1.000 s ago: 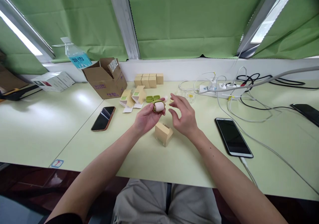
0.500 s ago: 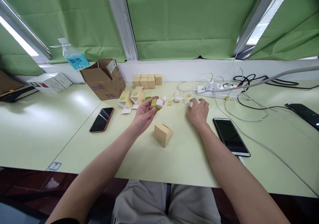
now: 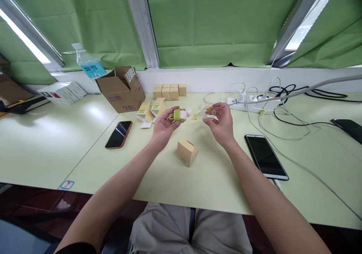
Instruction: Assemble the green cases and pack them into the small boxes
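Observation:
My left hand [image 3: 161,132] is closed around a small green and pale pink case-like item [image 3: 180,115], gripped between thumb and fingers. In my right hand [image 3: 224,125] is a clear plastic piece [image 3: 209,113] with a bit of yellow on it, pinched between the thumb and fingertips. A small round pale piece [image 3: 189,112] shows just beyond the green item. Between the hands, small yellow clips [image 3: 194,116] lie on the table. Nearer my body stands a small cardboard box [image 3: 187,153].
Two opened small boxes [image 3: 145,112] and a row of closed ones [image 3: 170,92] stand behind my left hand. Left are a phone [image 3: 118,134] and a large carton [image 3: 121,95]. On the right lie another phone [image 3: 266,156], cables and a power strip [image 3: 254,104].
My right hand has closed on the clear plastic piece and lifted it, turning towards my left hand. The left hand has turned the green item slightly. The view has shifted a little.

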A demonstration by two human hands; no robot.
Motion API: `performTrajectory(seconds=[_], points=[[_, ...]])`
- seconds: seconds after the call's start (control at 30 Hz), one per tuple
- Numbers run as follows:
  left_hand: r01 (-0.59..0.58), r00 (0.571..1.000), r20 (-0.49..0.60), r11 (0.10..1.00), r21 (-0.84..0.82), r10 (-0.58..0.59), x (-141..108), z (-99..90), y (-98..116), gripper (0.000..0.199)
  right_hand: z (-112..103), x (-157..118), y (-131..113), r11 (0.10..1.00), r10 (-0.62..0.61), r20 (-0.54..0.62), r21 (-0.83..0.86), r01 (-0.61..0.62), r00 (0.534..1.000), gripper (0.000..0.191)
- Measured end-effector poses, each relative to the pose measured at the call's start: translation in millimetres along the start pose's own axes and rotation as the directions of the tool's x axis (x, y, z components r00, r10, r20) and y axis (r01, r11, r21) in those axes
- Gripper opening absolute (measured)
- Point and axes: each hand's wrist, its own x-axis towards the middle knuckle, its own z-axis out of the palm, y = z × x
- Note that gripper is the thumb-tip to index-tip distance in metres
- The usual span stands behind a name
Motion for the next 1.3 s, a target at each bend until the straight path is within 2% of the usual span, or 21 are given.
performTrajectory(seconds=[0.03, 0.1, 0.2, 0.27, 0.4, 0.53, 0.83, 1.03, 1.17, 1.3], points=[[-0.018, 1.0, 0.0, 1.0, 0.017, 0.018, 0, 0.1, 0, 0.062, 4, -2, -5, 0.997, 0.005, 0.043, 0.072, -0.008, 0.999, 0.062], [-0.056, 0.998, 0.001, 0.998, 0.043, 0.056, 0, 0.2, 0, 0.06, 12, -7, -14, 0.994, 0.016, 0.094, 0.102, -0.025, 0.995, 0.067], [-0.107, 0.994, -0.002, 0.989, 0.1, 0.108, 0, 1.0, 1, 0.056, 19, -15, -23, 1.0, 0.015, 0.095, -0.026, -0.012, 0.995, 0.054], [-0.131, 0.991, 0.013, 0.981, 0.146, 0.13, -1, 2.1, 3, 0.053, 22, -21, -29, 0.994, -0.029, 0.111, -0.098, 0.04, 0.993, 0.047], [-0.149, 0.988, 0.06, 0.971, 0.185, 0.14, -3, 4.4, 4, 0.052, 26, -28, -38, 0.982, -0.122, 0.16, -0.123, 0.143, 0.98, 0.045], [-0.156, 0.987, 0.079, 0.966, 0.207, 0.143, -3, 4.5, 1, 0.053, 28, -30, -42, 0.977, -0.137, 0.186, -0.135, 0.164, 0.973, 0.047], [-0.219, 0.967, 0.186, 0.943, 0.249, 0.176, -2, -0.1, -3, 0.054, 29, -30, -42, 0.999, -0.046, 0.214, -0.004, 0.048, 0.976, 0.046], [-0.207, 0.971, 0.16, 0.964, 0.165, 0.181, -1, 0.5, -2, 0.068, 32, -30, -40, 0.998, -0.027, 0.201, 0.054, 0.017, 0.979, 0.051], [-0.183, 0.974, 0.154, 0.976, 0.115, 0.165, 0, -1.2, 0, 0.052, 32, -29, -38, 0.995, 0.012, 0.191, 0.098, -0.031, 0.982, 0.051], [-0.15, 0.985, 0.113, 0.975, 0.161, 0.133, -1, -2.0, -2, 0.038, 34, -29, -35, 0.989, 0.054, 0.184, 0.124, -0.077, 0.981, 0.055]])
